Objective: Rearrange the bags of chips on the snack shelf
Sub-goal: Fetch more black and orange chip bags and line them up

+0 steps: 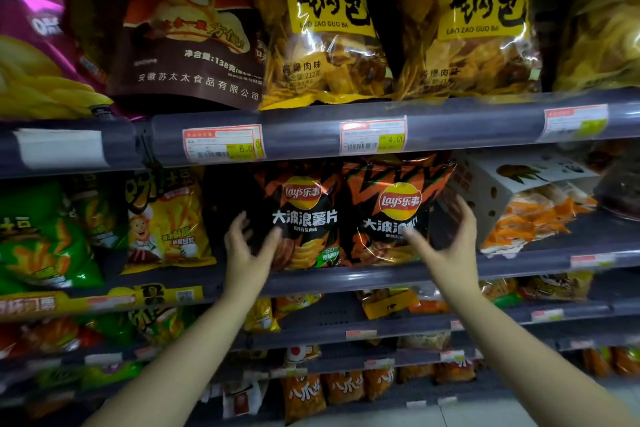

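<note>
Black-and-orange foil chip bags (346,218) stand side by side on the shelf (346,279), between the spread left hand (247,246) and right hand (450,236), neither gripping; likely light, puffy, slippery and crushable, so press gently on the outer side edges

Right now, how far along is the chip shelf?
Looks done: two black-and-orange Lay's bags, left Lay's bag and right Lay's bag, stand upright side by side at the shelf edge. In hand: left hand and right hand are open around the pair, no closed grip yet. Left: a dark gap between the yellow fries bag and the Lay's looks unfilled.
</note>
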Demonstrator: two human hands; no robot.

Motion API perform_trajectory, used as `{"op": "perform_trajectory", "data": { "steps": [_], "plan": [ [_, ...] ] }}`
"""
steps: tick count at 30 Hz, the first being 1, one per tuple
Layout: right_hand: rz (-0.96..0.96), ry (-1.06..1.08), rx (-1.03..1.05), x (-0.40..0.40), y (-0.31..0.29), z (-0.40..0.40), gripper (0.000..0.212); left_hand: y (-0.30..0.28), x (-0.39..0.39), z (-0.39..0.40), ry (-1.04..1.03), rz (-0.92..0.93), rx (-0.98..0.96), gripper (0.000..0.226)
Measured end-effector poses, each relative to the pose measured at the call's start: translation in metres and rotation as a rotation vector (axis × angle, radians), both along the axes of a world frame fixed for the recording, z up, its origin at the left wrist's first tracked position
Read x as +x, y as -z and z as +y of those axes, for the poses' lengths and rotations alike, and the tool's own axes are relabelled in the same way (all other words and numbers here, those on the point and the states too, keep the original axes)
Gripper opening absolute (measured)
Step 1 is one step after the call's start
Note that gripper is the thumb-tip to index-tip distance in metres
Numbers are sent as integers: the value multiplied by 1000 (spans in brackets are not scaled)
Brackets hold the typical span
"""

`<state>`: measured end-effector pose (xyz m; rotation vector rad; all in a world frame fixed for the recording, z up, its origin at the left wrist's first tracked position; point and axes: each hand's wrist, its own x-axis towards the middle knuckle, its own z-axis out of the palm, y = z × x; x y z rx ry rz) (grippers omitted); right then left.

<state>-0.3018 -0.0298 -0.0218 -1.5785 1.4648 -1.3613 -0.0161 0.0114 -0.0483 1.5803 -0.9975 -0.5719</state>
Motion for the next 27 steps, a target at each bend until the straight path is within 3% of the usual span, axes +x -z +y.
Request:
{"op": "perform_trajectory", "data": {
  "steps": [2,5,10,13,16,19,22,27],
  "plan": [
    [-169,17,78,-6,-12,-17,70,-2,16,-15,12,195,55,59],
    [-393,29,249,-17,-19,-51,66,-6,26,-35,-31,286,103,45],
    [-464,-193,429,-6,-14,-59,77,-17,2,-56,77,391,161,51],
    [-449,-234,421,1,-14,-51,94,-13,-5,-56,72,406,181,62],
    [-389,-229,358,0,-14,-43,90,-9,-6,-51,18,460,230,83],
    [-268,-248,275,-3,-9,-38,79,-6,-6,-45,36,337,222,73],
    [-198,-260,268,-2,-6,-33,96,-7,-7,-36,231,78,164,67],
    [-133,-290,226,-4,-2,-31,112,-11,-10,-34,224,66,135,75]
  ]
}}
